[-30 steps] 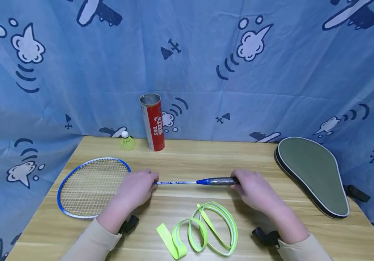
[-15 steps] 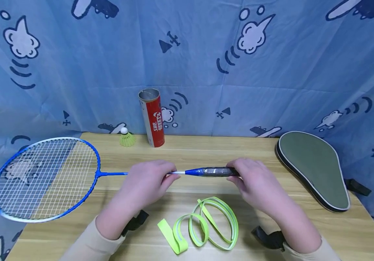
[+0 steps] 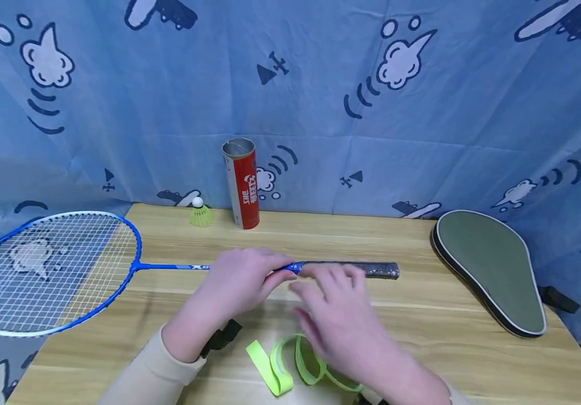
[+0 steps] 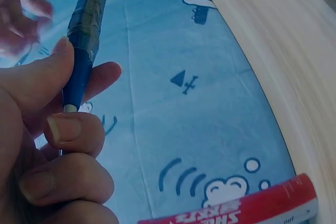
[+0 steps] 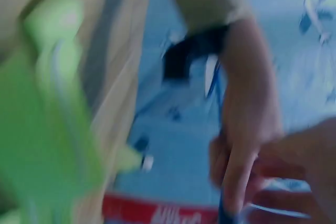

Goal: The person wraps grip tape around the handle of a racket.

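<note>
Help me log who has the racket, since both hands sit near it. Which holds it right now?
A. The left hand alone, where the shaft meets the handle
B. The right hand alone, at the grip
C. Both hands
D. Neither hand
A: the left hand pinches the racket where shaft meets handle, while the right hand hangs off it, fingers spread.
</note>
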`<state>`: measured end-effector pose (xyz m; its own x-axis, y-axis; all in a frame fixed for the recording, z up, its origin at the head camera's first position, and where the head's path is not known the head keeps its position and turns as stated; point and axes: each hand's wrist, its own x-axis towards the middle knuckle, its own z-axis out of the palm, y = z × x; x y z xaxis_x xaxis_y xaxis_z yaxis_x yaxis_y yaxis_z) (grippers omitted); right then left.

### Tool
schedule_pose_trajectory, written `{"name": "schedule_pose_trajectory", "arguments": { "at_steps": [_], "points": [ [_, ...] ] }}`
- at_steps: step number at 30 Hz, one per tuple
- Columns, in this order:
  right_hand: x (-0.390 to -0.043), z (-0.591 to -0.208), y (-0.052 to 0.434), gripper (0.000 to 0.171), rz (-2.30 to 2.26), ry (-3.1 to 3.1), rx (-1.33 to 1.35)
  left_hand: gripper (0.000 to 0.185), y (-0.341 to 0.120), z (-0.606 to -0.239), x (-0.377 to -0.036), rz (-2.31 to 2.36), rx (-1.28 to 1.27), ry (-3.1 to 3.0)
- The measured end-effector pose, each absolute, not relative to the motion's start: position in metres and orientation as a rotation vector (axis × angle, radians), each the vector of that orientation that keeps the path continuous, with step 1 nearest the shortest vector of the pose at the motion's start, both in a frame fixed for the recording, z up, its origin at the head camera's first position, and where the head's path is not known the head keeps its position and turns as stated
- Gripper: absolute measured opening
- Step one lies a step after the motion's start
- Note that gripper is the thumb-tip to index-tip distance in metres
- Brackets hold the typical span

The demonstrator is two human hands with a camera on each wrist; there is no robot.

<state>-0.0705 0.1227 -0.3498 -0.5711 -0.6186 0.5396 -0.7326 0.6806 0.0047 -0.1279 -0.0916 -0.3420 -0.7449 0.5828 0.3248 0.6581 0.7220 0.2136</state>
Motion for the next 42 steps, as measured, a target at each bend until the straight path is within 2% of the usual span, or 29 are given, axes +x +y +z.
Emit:
{"name": "schedule_pose_trajectory", "arguments": {
  "at_steps": [3,7,13,21,24,28,33,37,38,42],
  "points": [
    [-0.056,-0.363,0.095,0.028,0.134,-2.482,1.264,0.021,-0.096,-0.344,-0.129,-0.466,-0.956,-2.717],
    [-0.049,-0.391,0.067,0.035,-0.108,-2.629,1.44,0.024,-0.101,-0.343,-0.132,-0.453,-0.93,-2.724],
    [-0.047,-0.42,0.049,0.027,-0.32,-2.709,1.38,0.028,-0.104,-0.341,-0.133,-0.462,-0.95,-2.695],
    [-0.057,-0.424,0.049,0.02,-0.284,-2.747,1.345,0.027,-0.102,-0.339,-0.132,-0.467,-0.941,-2.734],
    [-0.06,-0.417,0.055,0.015,-0.148,-2.709,1.383,0.025,-0.103,-0.338,-0.131,-0.486,-0.942,-2.724],
    [-0.061,-0.39,0.071,0.016,0.286,-2.643,1.428,0.023,-0.106,-0.337,-0.131,-0.498,-0.937,-2.691],
    [-0.063,-0.35,0.101,0.008,0.883,-2.681,1.316,0.021,-0.108,-0.332,-0.132,-0.489,-0.915,-2.655],
    [-0.071,-0.338,0.121,0.002,1.27,-2.578,1.214,0.022,-0.108,-0.33,-0.132,-0.485,-0.897,-2.681],
    [-0.073,-0.336,0.125,0.002,1.33,-2.53,1.189,0.022,-0.107,-0.33,-0.131,-0.485,-0.898,-2.684],
    [-0.081,-0.331,0.136,0.025,1.307,-2.344,1.098,0.022,-0.104,-0.328,-0.129,-0.477,-0.904,-2.666]
  ]
}}
